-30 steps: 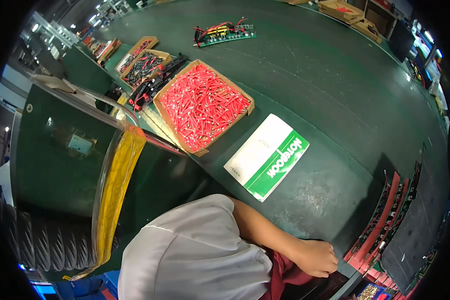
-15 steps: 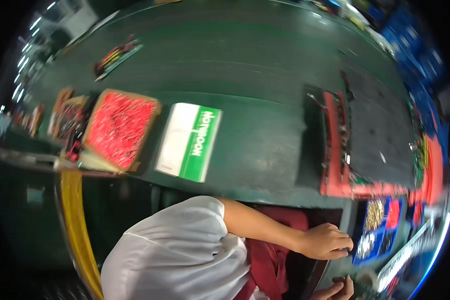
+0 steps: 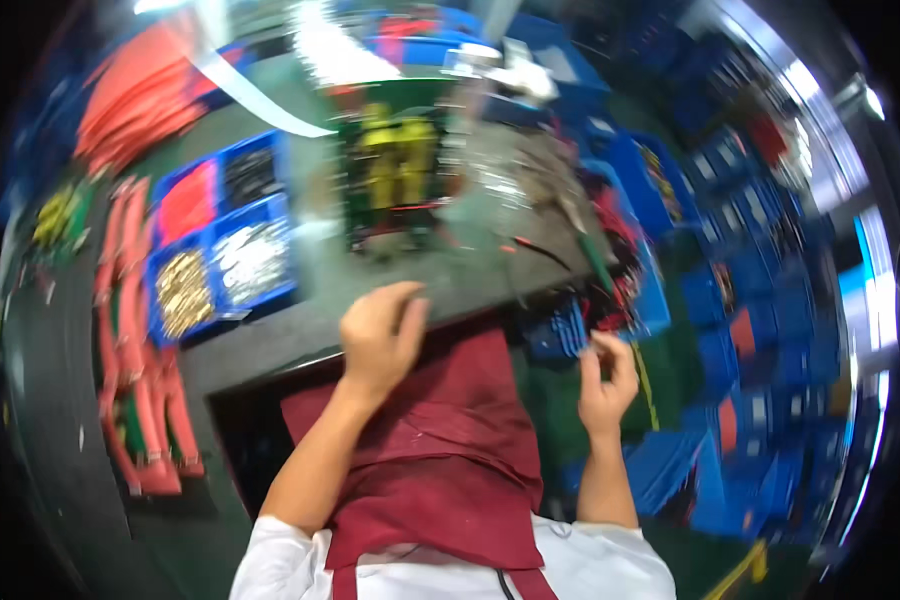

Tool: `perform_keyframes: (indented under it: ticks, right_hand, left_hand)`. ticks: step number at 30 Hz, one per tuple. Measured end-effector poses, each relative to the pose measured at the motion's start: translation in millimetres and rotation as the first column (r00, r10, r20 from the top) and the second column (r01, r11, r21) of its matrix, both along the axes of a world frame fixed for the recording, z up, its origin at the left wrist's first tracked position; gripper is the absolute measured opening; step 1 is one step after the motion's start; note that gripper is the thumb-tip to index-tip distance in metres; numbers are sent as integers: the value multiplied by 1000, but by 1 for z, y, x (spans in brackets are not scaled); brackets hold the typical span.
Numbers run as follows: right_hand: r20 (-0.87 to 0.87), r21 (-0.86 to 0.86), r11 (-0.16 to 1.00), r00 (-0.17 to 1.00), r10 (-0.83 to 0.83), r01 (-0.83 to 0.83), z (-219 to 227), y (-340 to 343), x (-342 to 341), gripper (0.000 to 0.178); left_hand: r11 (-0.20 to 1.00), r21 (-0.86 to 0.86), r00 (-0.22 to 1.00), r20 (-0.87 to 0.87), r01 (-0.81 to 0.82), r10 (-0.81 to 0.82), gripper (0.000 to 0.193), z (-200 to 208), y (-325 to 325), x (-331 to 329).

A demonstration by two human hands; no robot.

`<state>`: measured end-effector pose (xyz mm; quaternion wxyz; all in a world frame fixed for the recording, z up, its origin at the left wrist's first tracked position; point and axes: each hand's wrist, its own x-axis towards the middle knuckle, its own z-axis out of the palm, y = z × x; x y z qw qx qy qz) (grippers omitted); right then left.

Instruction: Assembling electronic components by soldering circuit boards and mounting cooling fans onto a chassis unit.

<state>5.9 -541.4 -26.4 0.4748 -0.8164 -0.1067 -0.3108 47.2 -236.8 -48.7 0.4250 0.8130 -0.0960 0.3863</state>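
My left hand (image 3: 385,335) hovers over the front edge of the dark worktable (image 3: 270,350), its fingers bent and thumb apart. Nothing shows in it. Over on the right, my right hand (image 3: 607,385) is raised beside the table's corner, near a blue bin (image 3: 652,290) of red and dark pieces. Its thumb and fingers are bent with a gap between, and I see no object there. A blue divided tray (image 3: 250,212) lies to the left, holding gold pieces (image 3: 183,290), silver pieces (image 3: 252,262), red pieces (image 3: 188,200) and black pieces (image 3: 250,175).
A fixture with yellow upright parts (image 3: 380,165) stands at the table's back, blurred. A green-handled tool (image 3: 597,258) lies at the right. Long red strips (image 3: 130,310) and a stack of red sheets (image 3: 140,95) are on the left. Blue bins (image 3: 770,300) line the right.
My view has swung right, from the green table with the notebook to the table with the tray and fixture. Both hands now show in front of me, raised and apart.
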Motion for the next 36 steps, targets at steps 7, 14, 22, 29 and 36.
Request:
perform_keyframes:
  ticks: [7,14,22,29,36]
  right_hand:
    - [-433,375,744,814,-387,553,-81,-339,48,23]
    - [-539,79,868,753,-377,491,-196,-582,215,25]
    - [-598,-397,909,716,-361,127,-242,-590,437,44]
    - [-529,-554,798,640,-558,238,-227,-559,519,51]
    - [-509,-119,953,807,-301,280,-191,-578,499,38]
  left_hand:
    - [995,74,989,-134,69,-59,17,-44,-160,31]
    - [984,176,995,-103,7,11,19,-62,-284,74]
    - [941,334,984,-138,-63,114,27,-107,-366,152]
    - [891,448,987,-87,-79,132,32,-109,-370,194]
    - [858,512,994,-62,-46,91,30,-81,-364,185]
